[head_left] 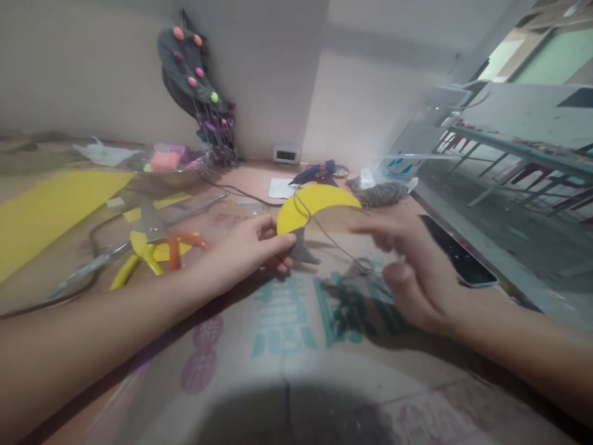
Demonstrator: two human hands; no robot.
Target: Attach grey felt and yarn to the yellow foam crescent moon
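My left hand [252, 250] pinches the lower left tip of a yellow crescent-shaped foam piece [315, 204], holding it up over the printed cardboard [287, 334] on the floor. A thin grey wire or string [324, 232] runs across the crescent and down to a grey tangle [359, 269] on the cardboard. My right hand [412, 272] hovers just right of the crescent, blurred by motion, fingers partly stretched towards it. Whether it holds the wire is unclear.
Scissors with orange handles [178, 244] and yellow-handled pliers [134, 259] lie to the left beside yellow foam sheets [50, 210]. A blue glue gun [317, 174] and grey twine bundle [380, 193] sit behind. A black phone [458, 253] lies to the right. A dark decorated ornament [199, 93] leans on the wall.
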